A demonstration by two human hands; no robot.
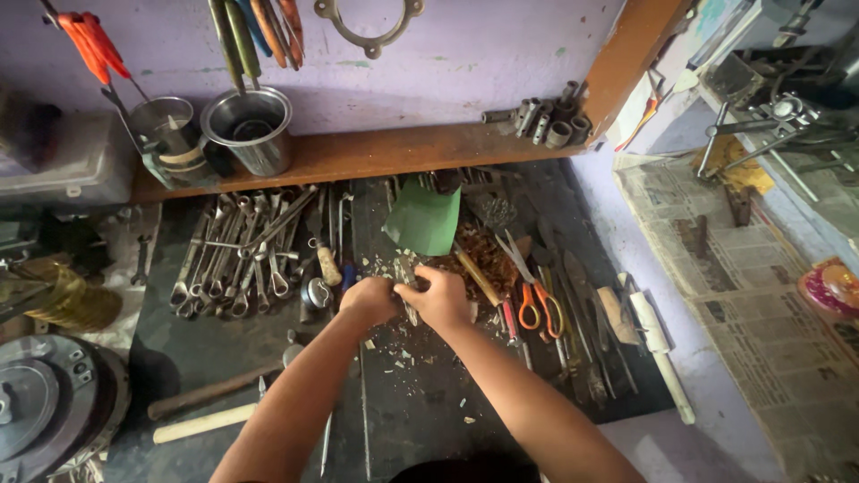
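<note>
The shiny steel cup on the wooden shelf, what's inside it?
Inside the shiny steel cup a dark round shape lies at the bottom, and two green tool handles hang down into its mouth. Their tips are hidden by the rim.

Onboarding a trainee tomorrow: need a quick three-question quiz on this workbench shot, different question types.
1. True or false: both hands meet over the bench on one small item.
2. What colour are the scissors' handles?
3. The spanners lie: A) toward the left hand's side B) toward the right hand's side C) on the newspaper.

Key: 1 true; 2 orange; 3 A.
</note>
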